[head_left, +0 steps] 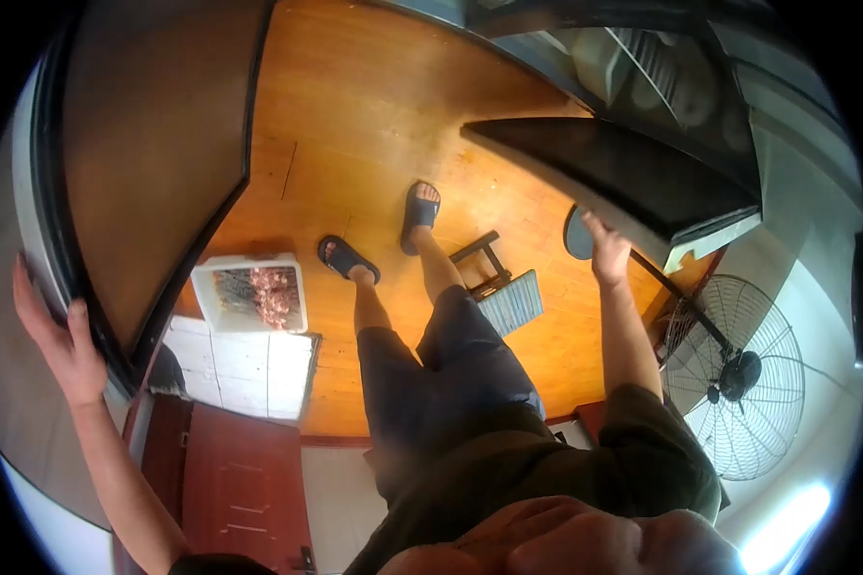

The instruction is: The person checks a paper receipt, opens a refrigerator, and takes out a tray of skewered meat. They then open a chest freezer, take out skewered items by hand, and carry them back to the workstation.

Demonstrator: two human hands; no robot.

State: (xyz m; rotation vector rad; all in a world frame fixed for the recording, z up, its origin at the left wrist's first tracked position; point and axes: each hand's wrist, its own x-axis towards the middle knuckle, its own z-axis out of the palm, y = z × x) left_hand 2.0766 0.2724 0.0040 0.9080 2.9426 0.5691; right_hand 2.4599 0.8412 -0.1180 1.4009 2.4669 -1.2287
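Observation:
Two large dark panels with light edges stand open like doors. The brown left panel [158,163] has my left hand [62,335] on its outer edge, fingers spread and thumb apart. At the right, my right hand [606,251] has its fingers bent around the edge of the black panel [623,172]. This panel joins a dark cabinet [700,86], in which some white racks or shelves show.
A white bin [299,297] with reddish and grey contents stands on the wooden floor [355,105]. A folding stool [510,305] lies right of my sandalled feet. At the right stands a wire-caged fan [777,383]; a red door [244,489] shows at lower left.

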